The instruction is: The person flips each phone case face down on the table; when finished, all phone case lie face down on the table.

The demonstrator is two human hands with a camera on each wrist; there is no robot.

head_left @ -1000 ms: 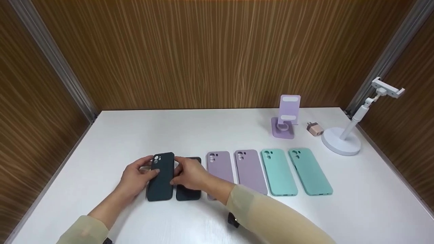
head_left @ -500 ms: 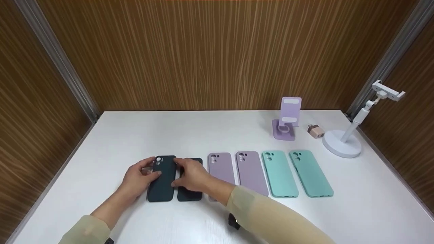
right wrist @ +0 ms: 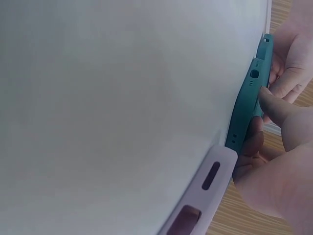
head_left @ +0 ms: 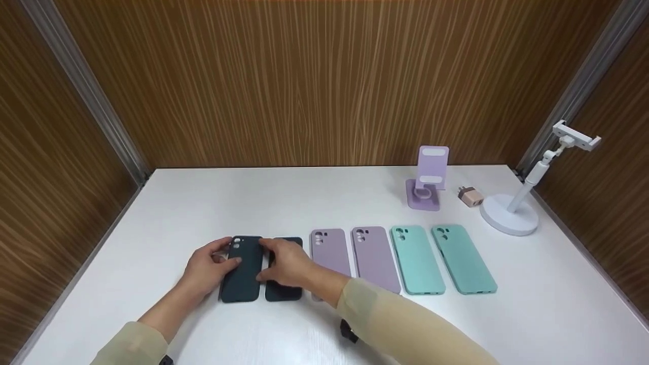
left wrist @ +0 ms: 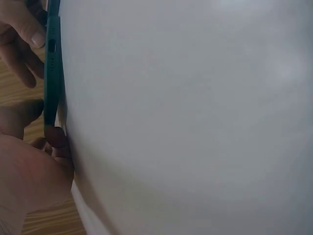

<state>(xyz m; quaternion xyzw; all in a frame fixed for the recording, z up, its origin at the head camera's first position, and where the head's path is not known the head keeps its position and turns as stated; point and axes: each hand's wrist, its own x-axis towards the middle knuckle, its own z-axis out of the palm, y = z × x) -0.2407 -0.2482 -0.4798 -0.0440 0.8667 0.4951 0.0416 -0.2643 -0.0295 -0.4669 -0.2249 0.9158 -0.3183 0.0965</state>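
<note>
A dark green phone case lies back side up at the left end of a row of cases. My left hand holds its left edge, thumb on the back and fingers at the upper left side. From the other side my right hand grips its right edge, forefinger at the top corner and thumb lower down. Under the right hand a second dark phone case is partly covered. Close up in the right wrist view, a dark green case shows its port end beside the right thumb.
Rightward the row goes on with two lilac phone cases and two mint green ones. Behind them stand a purple phone stand, a pink charger plug and a white phone holder. Wood-grain panels enclose the white table.
The top end of the left dark case has come down toward the table, both hands staying on its edges. The other cases keep their places; the head view has shifted slightly.
</note>
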